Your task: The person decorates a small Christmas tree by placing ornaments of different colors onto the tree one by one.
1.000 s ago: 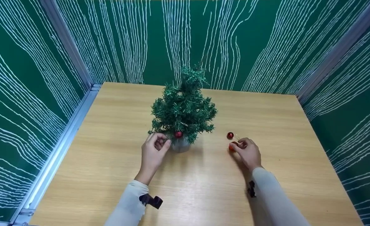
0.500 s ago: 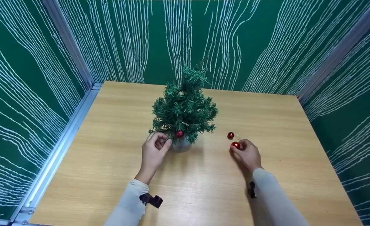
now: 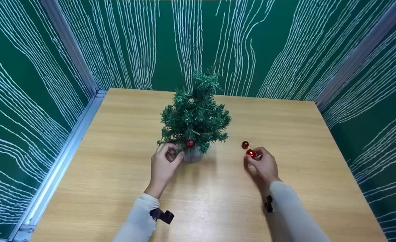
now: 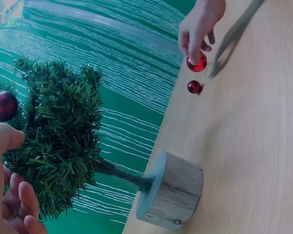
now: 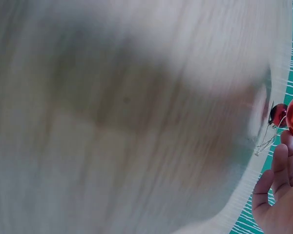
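A small artificial Christmas tree (image 3: 196, 117) stands upright on a round wooden base (image 4: 178, 192). One dark red bauble (image 3: 189, 144) hangs on its front lower branches. Beside those branches is my left hand (image 3: 162, 164), its fingers loosely bent; in the left wrist view a gap shows between thumb and fingers, with foliage behind. To the right of the tree, my right hand (image 3: 265, 164) pinches a shiny red bauble (image 3: 251, 153) between thumb and fingers. Another red bauble (image 3: 245, 145) lies on the table just beyond it, near a thin gold loop (image 5: 264, 145).
A light wooden table (image 3: 198, 208) carries everything. Green walls (image 3: 268, 50) with white wavy lines enclose it at the back and sides, with metal posts (image 3: 73, 50) at the corners. Dark wrist mounts (image 3: 162, 215) sit on both sleeves.
The bauble in my right hand has risen slightly and shows more between the fingers. My left hand has stayed almost still beside the tree.
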Available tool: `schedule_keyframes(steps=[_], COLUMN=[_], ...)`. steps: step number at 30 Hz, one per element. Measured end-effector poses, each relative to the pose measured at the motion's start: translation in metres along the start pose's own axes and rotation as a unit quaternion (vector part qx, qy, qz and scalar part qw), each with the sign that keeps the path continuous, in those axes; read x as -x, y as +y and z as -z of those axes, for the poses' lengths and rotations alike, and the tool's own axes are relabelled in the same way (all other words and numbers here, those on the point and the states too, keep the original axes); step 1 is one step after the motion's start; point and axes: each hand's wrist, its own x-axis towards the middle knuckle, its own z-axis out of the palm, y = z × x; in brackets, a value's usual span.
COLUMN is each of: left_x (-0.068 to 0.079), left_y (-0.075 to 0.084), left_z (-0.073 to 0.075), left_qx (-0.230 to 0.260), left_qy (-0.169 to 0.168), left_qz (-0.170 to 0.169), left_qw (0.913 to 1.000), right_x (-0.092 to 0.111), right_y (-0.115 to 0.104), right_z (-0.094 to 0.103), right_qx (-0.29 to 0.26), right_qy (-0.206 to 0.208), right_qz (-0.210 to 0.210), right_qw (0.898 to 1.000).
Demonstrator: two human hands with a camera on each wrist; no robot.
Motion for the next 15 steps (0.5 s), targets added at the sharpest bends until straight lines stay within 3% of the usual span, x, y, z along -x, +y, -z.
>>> schedule_keyframes(steps=[7,15], left_x=[0.0016,0.0022], left_y=[-0.0023,-0.0011], left_z=[-0.001,-0.0015], left_qx=[-0.004,-0.005], left_qy=[0.004,0.004], left_qz=[-0.001,-0.004], left_qw=[1.0,1.0], right_x=[0.0023,0.0018], right_y=[0.0011,0.0006], right_z=[0.0017,0.0032], right_qx=[0.002,0.01], right_qy=[-0.003,0.005], right_qz=[-0.002,0.036], right_qw=[1.0,0.999])
